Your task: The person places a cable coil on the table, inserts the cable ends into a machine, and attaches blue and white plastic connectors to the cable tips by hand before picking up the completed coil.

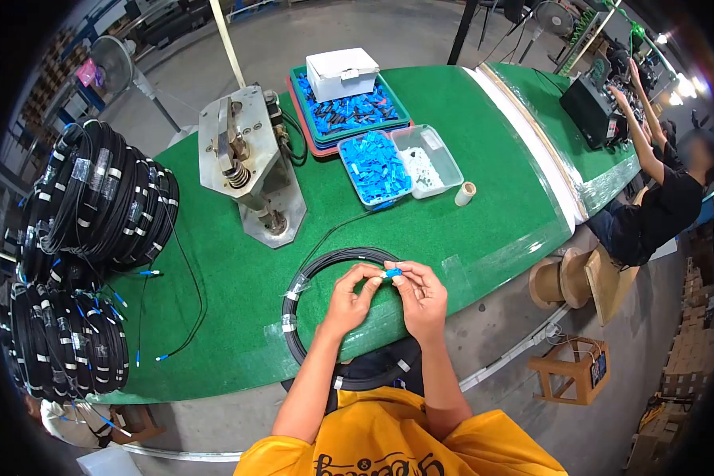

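Close together above the front edge of the green table, my left hand [349,298] and my right hand [424,301] meet at a small blue cable connector [393,273] with a whitish end. My left fingertips pinch it at the whitish end, and the right thumb and fingers close on the blue part. Below and around the hands lies a coil of black cable [297,295], bound with white and clear tape, its near side overhanging the table edge. Its far end runs up toward a clear tub of blue connector pieces [375,168].
A metal press [250,159] stands behind the coil. Stacked cable coils [95,198] fill the left side. A green tray [397,95] carries a white box [342,73]; a second clear tub [427,159] and a small roll [466,193] sit nearby. Another person [666,198] works at right.
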`<state>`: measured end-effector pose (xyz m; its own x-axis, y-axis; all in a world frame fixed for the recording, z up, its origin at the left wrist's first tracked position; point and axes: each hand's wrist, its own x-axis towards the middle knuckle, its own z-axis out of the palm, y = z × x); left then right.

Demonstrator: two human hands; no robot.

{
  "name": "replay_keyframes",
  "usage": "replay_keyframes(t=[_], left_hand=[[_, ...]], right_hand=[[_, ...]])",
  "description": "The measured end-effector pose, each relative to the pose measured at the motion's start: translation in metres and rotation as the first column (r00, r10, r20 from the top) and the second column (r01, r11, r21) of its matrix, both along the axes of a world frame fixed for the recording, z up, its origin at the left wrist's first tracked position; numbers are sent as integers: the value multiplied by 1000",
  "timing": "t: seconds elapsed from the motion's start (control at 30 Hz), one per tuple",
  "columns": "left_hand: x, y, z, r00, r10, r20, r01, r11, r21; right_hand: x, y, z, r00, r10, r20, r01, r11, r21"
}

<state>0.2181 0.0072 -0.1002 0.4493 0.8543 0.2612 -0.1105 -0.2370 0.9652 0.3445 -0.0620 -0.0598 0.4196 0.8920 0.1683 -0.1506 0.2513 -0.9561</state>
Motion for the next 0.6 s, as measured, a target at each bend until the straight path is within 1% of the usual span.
replay_keyframes(t=[0.07, 0.13, 0.27, 0.33, 0.37, 0.43, 0.5, 0.57, 0.6], left_hand=[[-1, 0, 0, 999, -23, -33, 23, 1000, 11], [0, 0, 1, 999, -17, -37, 18, 1000, 23], [2, -1, 1, 999, 4, -38, -3, 1000, 30], [4, -2, 3, 999, 14, -38, -14, 1000, 17], [6, -2, 3, 999, 25, -39, -25, 1000, 3], [8, -1, 1, 998, 46, -42, -47, 999, -14], [9, -1, 1, 996, 68, -49, -69, 997, -30], [8, 0, 2, 988, 92, -128, -98, 995, -37], [8, 0, 2, 987, 91, -130, -96, 995, -36]], right_hand=[[0, 0, 0, 1000, 3, 1, -3, 1000, -7], [1, 0, -1, 997, 4, 83, -2, 1000, -25], [2, 1, -2, 992, -3, 127, 5, 1000, -17], [3, 1, -3, 971, -47, 235, 52, 999, -12], [3, 2, -2, 971, -49, 235, 53, 999, -11], [0, 3, 1, 974, -33, 226, 54, 995, -90], [0, 8, -1, 967, -51, 249, 73, 994, -80], [1, 12, -2, 961, -71, 269, 93, 993, -68], [2, 14, -2, 944, -66, 325, 97, 992, -82]])
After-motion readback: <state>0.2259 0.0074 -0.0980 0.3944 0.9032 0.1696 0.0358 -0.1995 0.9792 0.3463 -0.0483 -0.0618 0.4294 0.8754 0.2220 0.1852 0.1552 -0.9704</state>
